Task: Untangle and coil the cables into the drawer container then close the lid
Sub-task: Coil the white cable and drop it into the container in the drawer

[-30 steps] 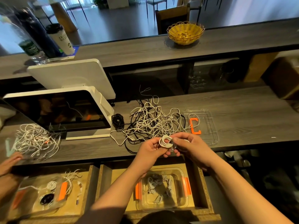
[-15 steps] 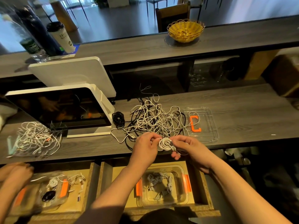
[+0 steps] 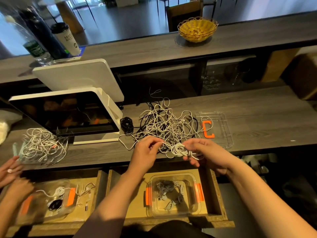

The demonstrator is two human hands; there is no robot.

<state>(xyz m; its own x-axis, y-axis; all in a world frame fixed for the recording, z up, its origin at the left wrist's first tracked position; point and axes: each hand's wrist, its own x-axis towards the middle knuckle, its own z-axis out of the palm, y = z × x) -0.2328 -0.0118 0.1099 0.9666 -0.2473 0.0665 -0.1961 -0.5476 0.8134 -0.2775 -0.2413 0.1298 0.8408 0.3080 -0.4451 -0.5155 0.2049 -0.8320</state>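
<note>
Two bare hands are working a small white coiled cable (image 3: pixel 180 150) above the front edge of the grey wood-grain counter (image 3: pixel 257 121). The right hand (image 3: pixel 204 152) is gripping the bundle, fingers curled round its loops, while the left hand (image 3: pixel 147 150) is pinching the cable's free end between thumb and fingertips, just to the coil's nine o'clock. The short stretch between the two hands is running roughly from nine to three o'clock.

The clear plastic container with orange latches (image 3: pixel 199 206) is sitting in the open wooden drawer (image 3: pixel 217 196), straight towards six o'clock from the coil and below it; several grey-white coiled cables are already lying inside. The right hand, holding the bundle, seems the nearer one for the drop, which would be a short lowering towards the person.

At twelve o'clock from the hands, the big tangle of white and black cables (image 3: pixel 163 124) is sprawling on the counter, well short of sorted. The clear lid with an orange C-shaped clip (image 3: pixel 226 133) is lying at about two o'clock, touching the tangle's edge.

Writing is showing on the white paper cup with a black lid (image 3: pixel 68 40) at ten o'clock, but it is too blurred to read reliably; the green bottle label (image 3: pixel 33 48) beside it is likewise unreadable.
</note>
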